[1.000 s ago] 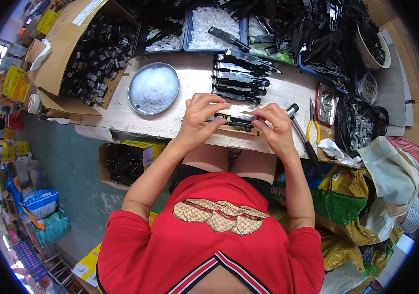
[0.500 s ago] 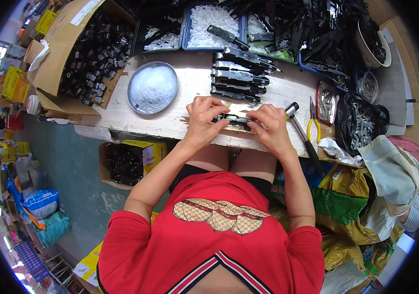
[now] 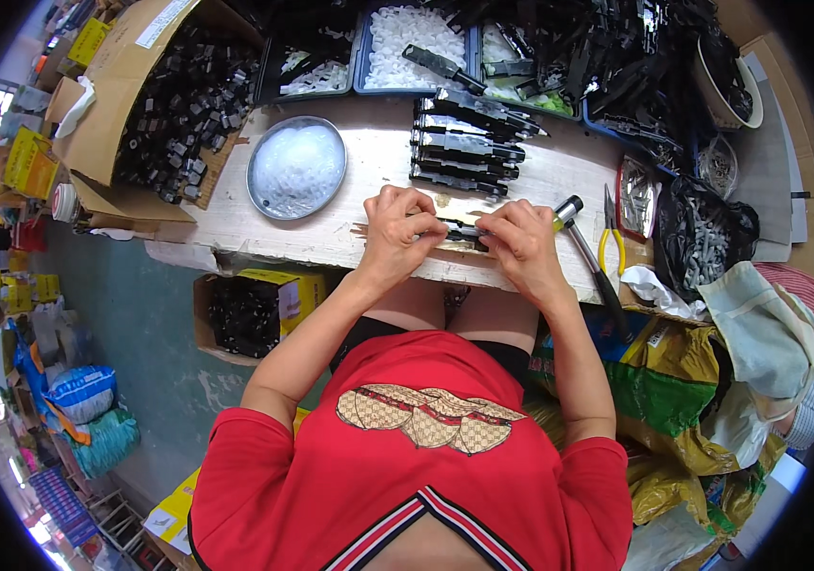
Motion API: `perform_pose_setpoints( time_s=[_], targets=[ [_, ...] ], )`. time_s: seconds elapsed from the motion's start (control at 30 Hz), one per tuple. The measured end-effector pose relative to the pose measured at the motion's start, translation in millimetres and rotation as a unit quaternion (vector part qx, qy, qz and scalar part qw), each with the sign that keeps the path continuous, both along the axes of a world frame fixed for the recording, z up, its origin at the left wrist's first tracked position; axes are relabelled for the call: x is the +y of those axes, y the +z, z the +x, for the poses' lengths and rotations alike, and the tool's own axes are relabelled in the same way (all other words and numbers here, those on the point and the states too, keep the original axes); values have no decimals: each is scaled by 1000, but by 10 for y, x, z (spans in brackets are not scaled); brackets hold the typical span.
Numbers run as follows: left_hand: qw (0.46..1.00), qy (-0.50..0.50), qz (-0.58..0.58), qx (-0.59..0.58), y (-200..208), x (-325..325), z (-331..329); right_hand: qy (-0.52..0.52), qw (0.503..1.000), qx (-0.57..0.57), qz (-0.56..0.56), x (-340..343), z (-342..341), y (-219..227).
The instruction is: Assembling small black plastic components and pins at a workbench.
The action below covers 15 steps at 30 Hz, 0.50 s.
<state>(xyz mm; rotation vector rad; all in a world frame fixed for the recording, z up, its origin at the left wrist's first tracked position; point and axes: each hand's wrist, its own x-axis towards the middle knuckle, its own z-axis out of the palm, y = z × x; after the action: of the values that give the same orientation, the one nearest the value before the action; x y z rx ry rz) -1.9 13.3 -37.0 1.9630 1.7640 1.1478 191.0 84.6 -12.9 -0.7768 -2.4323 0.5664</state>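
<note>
Near the table's front edge lies a slim black plastic part [image 3: 462, 234], pinched at both ends. My left hand [image 3: 397, 228] closes thumb and forefinger on its left end. The right end is held by my right hand [image 3: 521, 247], fingers bent and pressed together. My fingers cover much of the part. Just beyond it, several similar long black parts [image 3: 466, 147] are stacked in a row. A hammer [image 3: 586, 259] with a black grip lies right beside my right hand, its head close to my fingers.
Left on the table are a round metal dish [image 3: 295, 171] under clear plastic and a cardboard box [image 3: 102, 124] of small black pieces. Yellow-handled pliers [image 3: 612, 243] lie right of the hammer. Behind stands a blue tray [image 3: 357, 71] of white pieces. A black bag [image 3: 712, 228] holds metal pieces.
Both hands stay in nearly the same place on the black part. My left thumb and forefinger have shifted slightly, now pinched closer together at its left end.
</note>
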Motion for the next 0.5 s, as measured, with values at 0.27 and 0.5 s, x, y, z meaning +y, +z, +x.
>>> perform_pose_setpoints(
  time_s=[0.27,0.5],
  targets=[
    [1000,-6,4,0,-10,44,2,30,989,-55,135,-39,104,-36],
    [1000,-11,9,2,-8,49,-1,47,999,-17,-7,95,113,-56]
  ],
)
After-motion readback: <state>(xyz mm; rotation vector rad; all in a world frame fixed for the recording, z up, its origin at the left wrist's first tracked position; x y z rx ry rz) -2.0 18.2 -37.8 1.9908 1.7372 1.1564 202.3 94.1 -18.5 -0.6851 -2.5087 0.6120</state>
